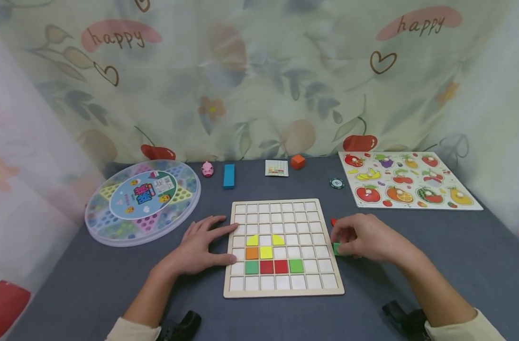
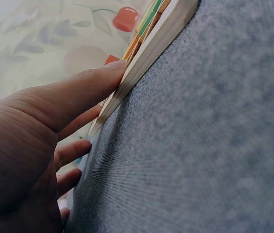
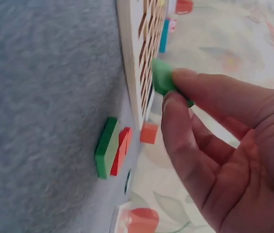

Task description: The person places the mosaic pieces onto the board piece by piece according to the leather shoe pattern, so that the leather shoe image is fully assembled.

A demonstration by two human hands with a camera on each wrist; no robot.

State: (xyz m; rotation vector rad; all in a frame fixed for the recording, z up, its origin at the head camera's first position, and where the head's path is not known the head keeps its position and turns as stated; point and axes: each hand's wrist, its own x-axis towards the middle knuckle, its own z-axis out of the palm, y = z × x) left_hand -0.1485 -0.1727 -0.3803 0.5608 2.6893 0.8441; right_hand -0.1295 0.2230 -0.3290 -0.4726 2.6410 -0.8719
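Observation:
A wooden grid board with white squares lies in the middle of the table. Set in its lower left part are two yellow quarter-round pieces, an orange tile, a yellow tile, two red tiles and two green ones. My left hand lies at the board's left side, thumb and forefinger touching the edge, fingers spread. Just past the right edge, my right hand pinches a green tile between thumb and forefinger. Below that hand, another green tile and a red piece lie on the cloth.
A round game box stands at the left, a fruit puzzle board at the right. Along the back are a pink pig figure, a blue block, a small pattern card, an orange cube and a round chip.

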